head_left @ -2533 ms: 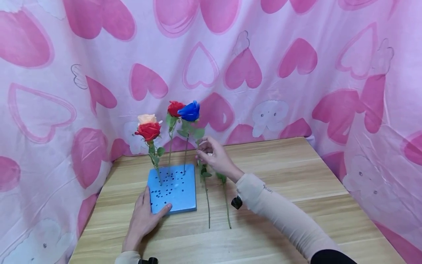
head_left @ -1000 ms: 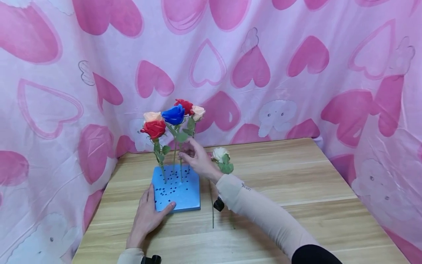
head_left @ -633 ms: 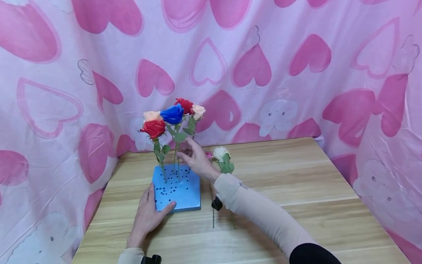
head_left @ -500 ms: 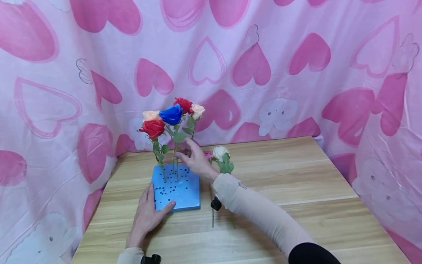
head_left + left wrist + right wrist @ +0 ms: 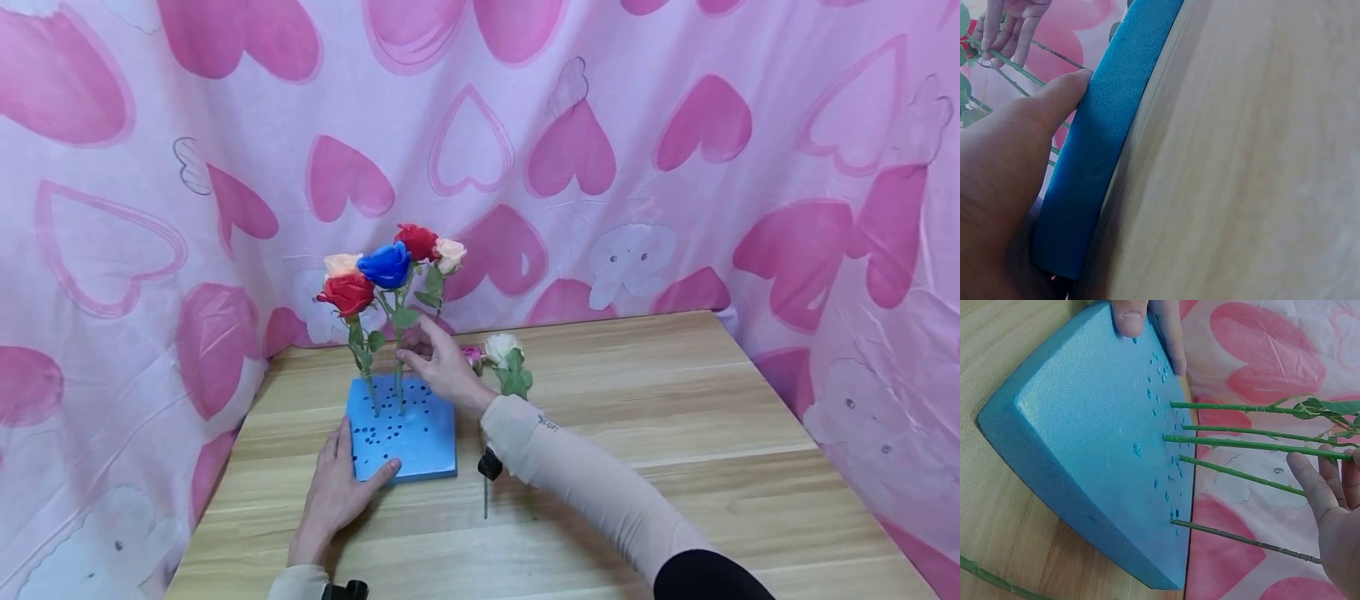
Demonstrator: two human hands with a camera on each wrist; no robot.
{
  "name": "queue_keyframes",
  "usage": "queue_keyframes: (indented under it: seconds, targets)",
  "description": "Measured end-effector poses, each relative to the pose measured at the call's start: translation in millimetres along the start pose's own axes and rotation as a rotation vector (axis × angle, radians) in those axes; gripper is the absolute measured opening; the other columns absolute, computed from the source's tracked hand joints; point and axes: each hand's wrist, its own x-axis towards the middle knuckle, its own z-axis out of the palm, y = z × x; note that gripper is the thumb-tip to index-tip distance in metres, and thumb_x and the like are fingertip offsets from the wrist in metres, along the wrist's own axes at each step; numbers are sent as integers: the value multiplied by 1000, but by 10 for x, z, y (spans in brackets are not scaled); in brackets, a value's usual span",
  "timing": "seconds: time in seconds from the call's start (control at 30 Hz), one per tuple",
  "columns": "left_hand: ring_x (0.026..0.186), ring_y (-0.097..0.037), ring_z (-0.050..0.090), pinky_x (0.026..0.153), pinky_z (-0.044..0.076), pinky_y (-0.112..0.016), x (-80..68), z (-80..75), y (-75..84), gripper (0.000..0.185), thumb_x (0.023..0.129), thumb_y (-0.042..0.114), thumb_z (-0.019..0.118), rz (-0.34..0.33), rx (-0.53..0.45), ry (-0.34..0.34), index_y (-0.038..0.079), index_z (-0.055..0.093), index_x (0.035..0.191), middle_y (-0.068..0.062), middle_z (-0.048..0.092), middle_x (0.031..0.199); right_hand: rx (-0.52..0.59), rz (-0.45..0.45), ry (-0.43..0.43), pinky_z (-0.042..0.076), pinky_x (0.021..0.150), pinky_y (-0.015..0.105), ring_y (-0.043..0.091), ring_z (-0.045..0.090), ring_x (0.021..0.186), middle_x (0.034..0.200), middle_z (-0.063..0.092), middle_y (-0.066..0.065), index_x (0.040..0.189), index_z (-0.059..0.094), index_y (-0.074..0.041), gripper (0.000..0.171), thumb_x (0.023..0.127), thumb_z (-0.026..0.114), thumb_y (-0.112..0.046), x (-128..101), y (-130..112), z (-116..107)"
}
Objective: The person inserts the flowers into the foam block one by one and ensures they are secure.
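A: Where is the right hand (image 5: 442, 367)?
B: Among the stems, pinching the blue rose (image 5: 385, 264) by its stem, which stands in the foam (image 5: 416, 442).
A: And the left hand (image 5: 333, 492)?
B: Flat on the table (image 5: 675, 467), fingers relaxed, thumb pressing the foam's near edge.
A: Anything loose?
B: A white rose (image 5: 500, 347) lies right of the foam.

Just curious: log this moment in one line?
left hand holds foam block | right hand pinches blue rose stem | white rose on table
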Motion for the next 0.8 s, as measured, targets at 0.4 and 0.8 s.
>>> queue_keyframes:
  seconds: [0.4, 0.8]
  targets:
    - [166, -55, 17, 133, 22, -70, 11, 1, -11, 137, 93, 85, 66, 1, 1, 2, 1, -1, 178, -35, 10, 181, 11, 46, -8, 69, 91, 46, 31, 75, 108, 117, 73, 11, 154, 57, -15, 45, 111, 68, -5, -12, 21, 15]
    - [166, -55, 18, 133, 23, -70, 4, -9, -23, 137, 93, 86, 67, 2, -8, 6, 1, 0, 178, -36, 11, 181, -14, 92, -7, 69, 88, 37, 26, 77, 108, 125, 76, 15, 154, 58, -27, 44, 113, 67, -14, -4, 94, 54]
